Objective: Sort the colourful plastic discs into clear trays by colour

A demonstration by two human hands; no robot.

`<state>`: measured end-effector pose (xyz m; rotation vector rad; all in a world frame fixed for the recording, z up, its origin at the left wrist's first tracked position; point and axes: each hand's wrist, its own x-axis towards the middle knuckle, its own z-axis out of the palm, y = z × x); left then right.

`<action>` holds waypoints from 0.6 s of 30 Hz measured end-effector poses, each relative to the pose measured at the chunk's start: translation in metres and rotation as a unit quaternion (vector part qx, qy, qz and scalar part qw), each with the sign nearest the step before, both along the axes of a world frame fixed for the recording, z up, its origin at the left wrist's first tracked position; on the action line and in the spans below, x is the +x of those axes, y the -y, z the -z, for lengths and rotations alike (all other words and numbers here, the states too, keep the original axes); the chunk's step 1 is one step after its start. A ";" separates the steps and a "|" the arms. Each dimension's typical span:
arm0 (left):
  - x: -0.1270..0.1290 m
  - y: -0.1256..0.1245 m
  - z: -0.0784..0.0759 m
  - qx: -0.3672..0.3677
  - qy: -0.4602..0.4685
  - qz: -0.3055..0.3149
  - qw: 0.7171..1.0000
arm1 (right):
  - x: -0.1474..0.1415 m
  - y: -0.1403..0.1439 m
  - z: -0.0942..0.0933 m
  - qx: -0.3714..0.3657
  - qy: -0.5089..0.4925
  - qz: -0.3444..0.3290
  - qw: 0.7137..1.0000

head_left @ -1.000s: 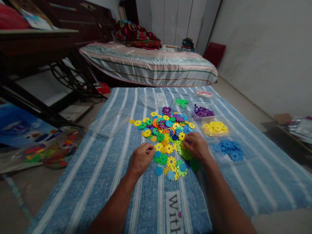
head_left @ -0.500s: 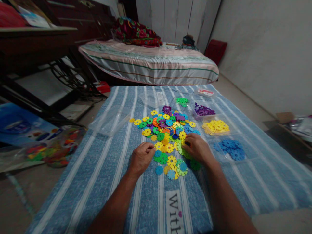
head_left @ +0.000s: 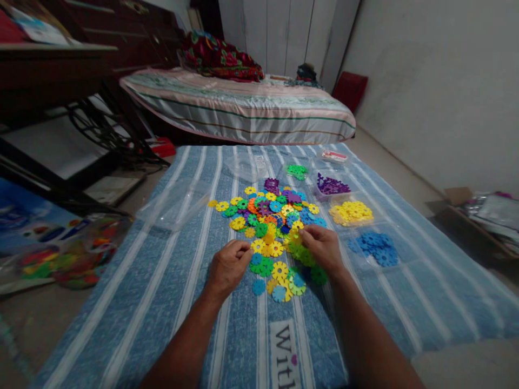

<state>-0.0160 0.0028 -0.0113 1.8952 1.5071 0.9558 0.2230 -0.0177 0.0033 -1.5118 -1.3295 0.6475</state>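
At the centre of the frame I see my left hand [head_left: 227, 266] resting on the blue striped cloth [head_left: 170, 281], fingers curled nearly closed at the left edge of the mixed heap of flat, gear-shaped plastic discs [head_left: 270, 219]. Whether they pinch a disc I cannot tell. My right hand [head_left: 323, 246] lies on the heap's right side, fingertips drawn together on green discs [head_left: 302, 253], though I cannot tell if one is truly gripped.

Right of the heap sit sorted piles: yellow discs [head_left: 351, 212], blue discs [head_left: 375, 246] below them, purple discs [head_left: 332, 186] above, and a small green pile [head_left: 297, 171] toward the top. A clear plastic lid [head_left: 175, 203] lies left of the heap, apart from it. A striped mattress [head_left: 239, 105] fills the upper middle, and a colourful toy bag [head_left: 60, 256] sits at the left edge.
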 end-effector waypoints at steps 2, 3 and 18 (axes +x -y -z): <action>0.000 0.000 -0.001 0.001 -0.004 0.000 1.000 | -0.004 -0.001 0.000 -0.052 -0.111 -0.014 0.992; 0.000 0.000 -0.002 0.002 -0.006 -0.001 1.000 | -0.004 -0.003 0.000 -0.073 -0.162 -0.010 0.984; 0.001 0.001 -0.006 0.013 -0.016 -0.010 1.000 | 0.021 -0.015 0.010 0.010 -0.085 0.136 0.987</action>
